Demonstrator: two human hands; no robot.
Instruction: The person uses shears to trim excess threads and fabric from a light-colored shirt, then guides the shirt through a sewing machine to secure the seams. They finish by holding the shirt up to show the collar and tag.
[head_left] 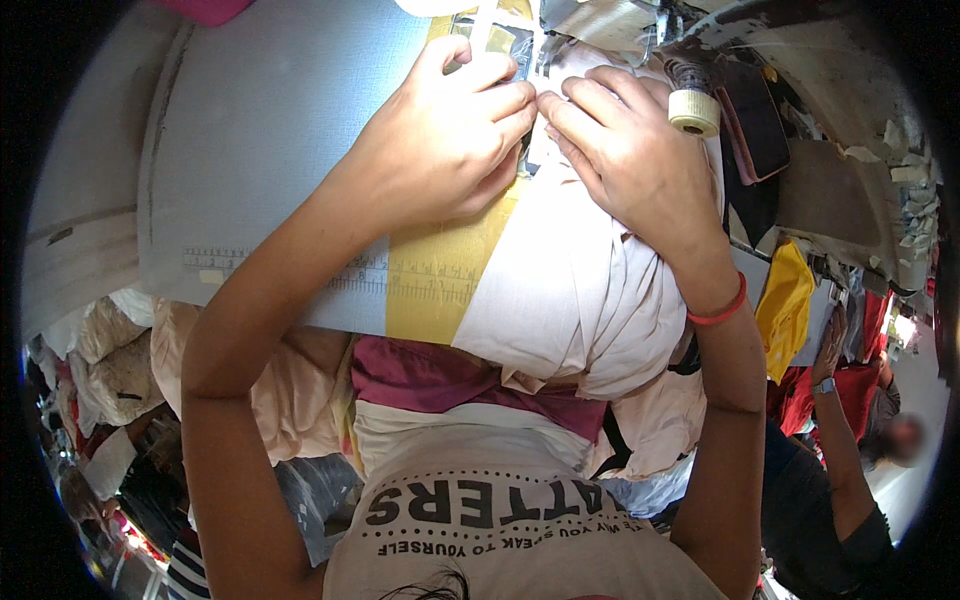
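A large piece of pale pink fabric [560, 290] lies bunched over the right part of a sewing-machine table [290, 130] and hangs past its near edge. My left hand [450, 130] is closed at the fabric's left edge, fingers bent beside the metal plate of the machine; what its fingertips hold is hidden. My right hand [640, 150] lies over the fabric, its fingers closed on it, a red band [722, 303] round the wrist. The fingertips of both hands nearly meet under the bright light at the needle area.
Yellow tape [430, 290] and a printed ruler scale [330, 272] run along the table's near side. A cream knob [693, 112] stands right of my right hand, with a dark phone [752, 120] beyond. Yellow cloth [785, 310] hangs at right, near another person's arm [835, 440].
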